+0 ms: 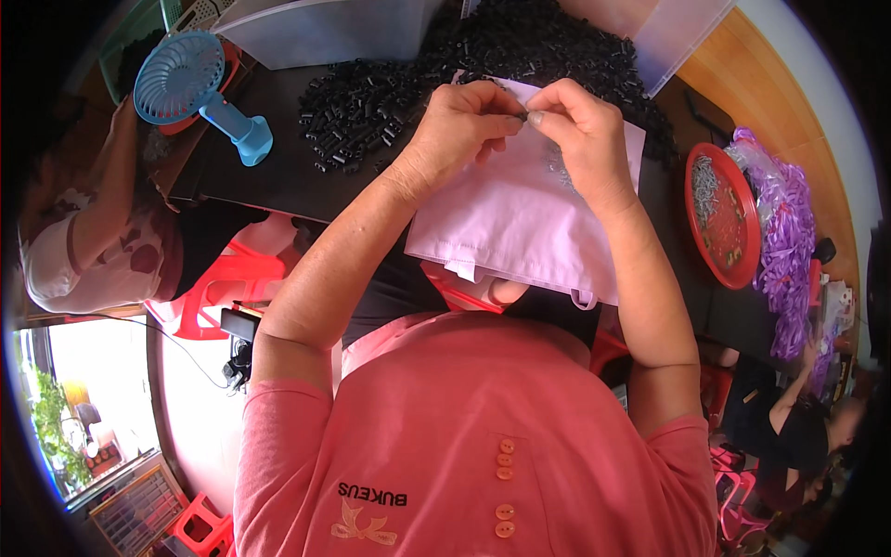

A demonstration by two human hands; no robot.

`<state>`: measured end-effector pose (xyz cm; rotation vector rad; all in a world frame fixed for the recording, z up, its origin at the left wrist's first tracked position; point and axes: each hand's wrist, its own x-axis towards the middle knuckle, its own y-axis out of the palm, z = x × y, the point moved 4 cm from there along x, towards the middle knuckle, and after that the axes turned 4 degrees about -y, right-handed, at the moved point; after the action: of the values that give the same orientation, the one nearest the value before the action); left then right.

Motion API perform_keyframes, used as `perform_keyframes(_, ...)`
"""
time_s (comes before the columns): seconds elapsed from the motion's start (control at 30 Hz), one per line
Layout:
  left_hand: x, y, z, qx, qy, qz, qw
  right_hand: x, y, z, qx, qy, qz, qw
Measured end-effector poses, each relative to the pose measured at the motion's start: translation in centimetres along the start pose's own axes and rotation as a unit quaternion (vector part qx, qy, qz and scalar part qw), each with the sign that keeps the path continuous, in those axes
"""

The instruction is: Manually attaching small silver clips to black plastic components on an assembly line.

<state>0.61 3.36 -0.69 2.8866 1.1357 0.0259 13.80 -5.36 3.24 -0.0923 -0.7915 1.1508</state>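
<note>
My left hand (464,119) and my right hand (587,139) meet over a pink cloth bag (501,218), thumbs and fingers pinched together tip to tip. A tiny dark bit shows between the fingertips, too small to name. The bag lies flat over the table's near edge, its handle loops toward me. Partly behind my right hand, small silvery metal pieces (560,169) lie scattered on the cloth. Just beyond both hands spreads a large heap of small black tube-shaped parts (529,46).
A blue handheld fan (237,130) stands at the left; a translucent bin (325,32) is behind it. To the right are a red tray (719,223) with metal pieces and purple ribbons (784,251). Other people sit at left (102,246) and far right (798,427).
</note>
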Motion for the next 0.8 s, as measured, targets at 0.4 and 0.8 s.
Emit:
perform_keyframes(0.4, -0.5, 0.0, -0.3, 0.031, -0.005, -0.030, 0.999, -0.2, 0.8, -0.6, 0.037, 0.070, 0.020, 0.997)
perform_keyframes(0.8, -0.4, 0.0, -0.4, 0.009, 0.008, -0.028, 1.000, -0.1, 1.2, -1.8, 0.193, 0.147, -0.010, 0.970)
